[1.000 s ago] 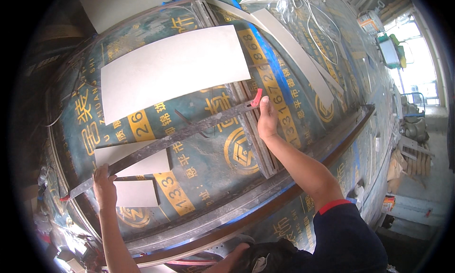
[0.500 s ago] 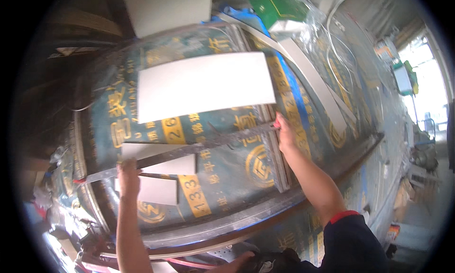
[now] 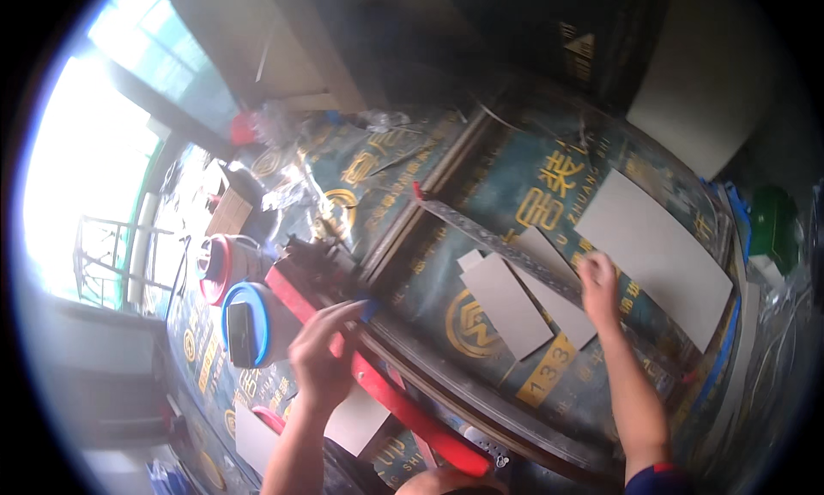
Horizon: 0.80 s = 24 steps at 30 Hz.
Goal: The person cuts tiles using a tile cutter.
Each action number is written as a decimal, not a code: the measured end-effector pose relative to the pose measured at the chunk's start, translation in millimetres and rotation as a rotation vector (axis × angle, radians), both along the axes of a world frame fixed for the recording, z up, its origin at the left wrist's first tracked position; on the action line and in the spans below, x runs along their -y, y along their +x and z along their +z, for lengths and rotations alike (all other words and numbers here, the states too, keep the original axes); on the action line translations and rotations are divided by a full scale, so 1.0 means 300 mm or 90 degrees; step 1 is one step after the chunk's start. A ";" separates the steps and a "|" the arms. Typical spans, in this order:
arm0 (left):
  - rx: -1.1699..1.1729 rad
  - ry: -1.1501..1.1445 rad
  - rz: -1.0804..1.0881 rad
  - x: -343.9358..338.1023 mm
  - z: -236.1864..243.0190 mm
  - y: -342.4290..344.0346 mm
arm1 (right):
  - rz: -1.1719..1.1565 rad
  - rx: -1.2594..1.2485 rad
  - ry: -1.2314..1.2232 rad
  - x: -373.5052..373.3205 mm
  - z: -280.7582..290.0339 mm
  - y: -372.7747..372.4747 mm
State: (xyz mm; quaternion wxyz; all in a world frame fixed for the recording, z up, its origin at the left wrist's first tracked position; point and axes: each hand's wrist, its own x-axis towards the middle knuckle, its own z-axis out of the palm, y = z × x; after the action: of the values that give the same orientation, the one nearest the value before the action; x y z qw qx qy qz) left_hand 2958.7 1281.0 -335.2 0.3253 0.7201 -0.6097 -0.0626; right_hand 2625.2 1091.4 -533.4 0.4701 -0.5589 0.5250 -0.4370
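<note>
My left hand [image 3: 319,356], fingers stretched out and apart, reaches over a long red metal beam [image 3: 399,405] close to a small blue piece [image 3: 369,309]. Over a speckled grey metal bar [image 3: 481,233] with red ends is my right hand [image 3: 599,289], its fingers curled closed. What they grip, if anything, is hidden. Under the bar lies a pale board offcut [image 3: 549,276]; a smaller pale offcut [image 3: 506,306] sits beside it. A large pale rectangular board [image 3: 657,259] lies flat beyond the bar, to the right.
Printed green sheeting [image 3: 421,310] covers the surface, with a dark raised edge [image 3: 446,362] between me and the offcuts. To the left stand a blue-rimmed bucket [image 3: 268,345] and a red-rimmed bucket [image 3: 225,272]. A green box [image 3: 772,229] is at far right.
My view has turned left. My left hand has left the grey bar and moved over to the red beam. My right hand has shifted from the bar's red end toward its middle.
</note>
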 end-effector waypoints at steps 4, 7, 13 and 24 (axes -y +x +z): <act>-0.284 -0.109 0.412 -0.363 -0.123 0.138 | 0.161 -0.224 -0.059 0.256 -0.056 0.519; -0.355 -0.062 0.517 -0.579 -0.291 0.148 | 0.198 -0.388 -0.057 0.368 -0.127 0.807; -0.398 0.078 0.668 -0.879 -0.468 0.155 | 0.315 -0.238 0.136 0.429 -0.204 1.119; -0.285 0.464 0.868 -1.200 -0.753 0.274 | 0.336 -0.172 0.448 0.528 -0.214 1.098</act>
State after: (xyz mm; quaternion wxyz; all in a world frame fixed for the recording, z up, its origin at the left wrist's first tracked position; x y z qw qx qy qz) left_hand 3041.1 1640.9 -561.3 0.1507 0.9651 0.1025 -0.1882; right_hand 2954.7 933.1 -597.7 0.6538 -0.5319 0.5378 -0.0202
